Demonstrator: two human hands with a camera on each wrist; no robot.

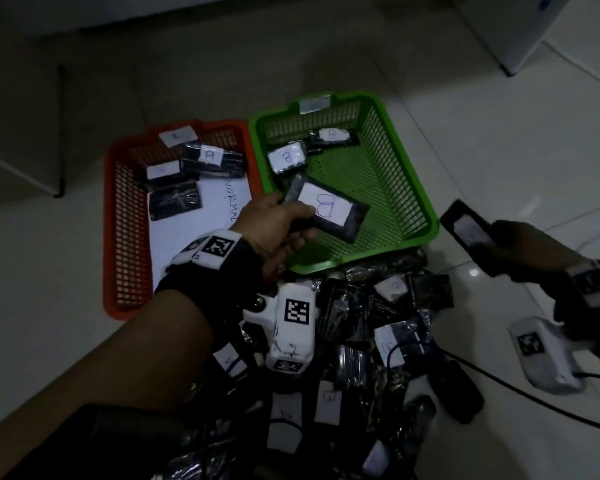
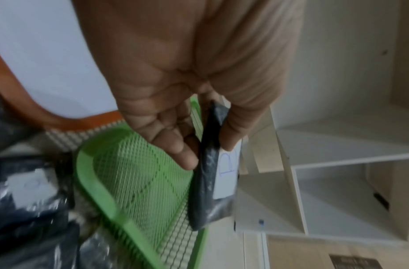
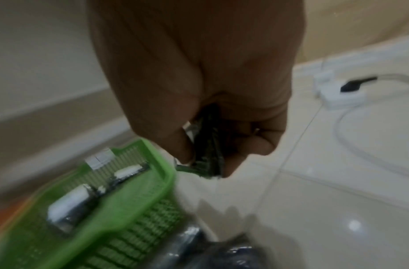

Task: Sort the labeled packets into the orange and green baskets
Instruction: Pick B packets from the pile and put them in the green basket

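Black packet marked "B" (image 1: 328, 209) pinched by one end between thumb and fingers of left hand (image 1: 279, 230), held over green basket (image 1: 417, 188) near its front left corner. Second black packet (image 1: 465, 225), label unreadable, clamped in right hand (image 1: 520, 249) above floor, just beside basket's right rim. "NORMAL" read on paper in orange basket (image 1: 125, 237); "A" packets there. Left wrist view alone showed pale shelving.

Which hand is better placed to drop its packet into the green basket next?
Left. The left hand already holds the B packet over the green basket; the right hand holds its packet outside the rim.
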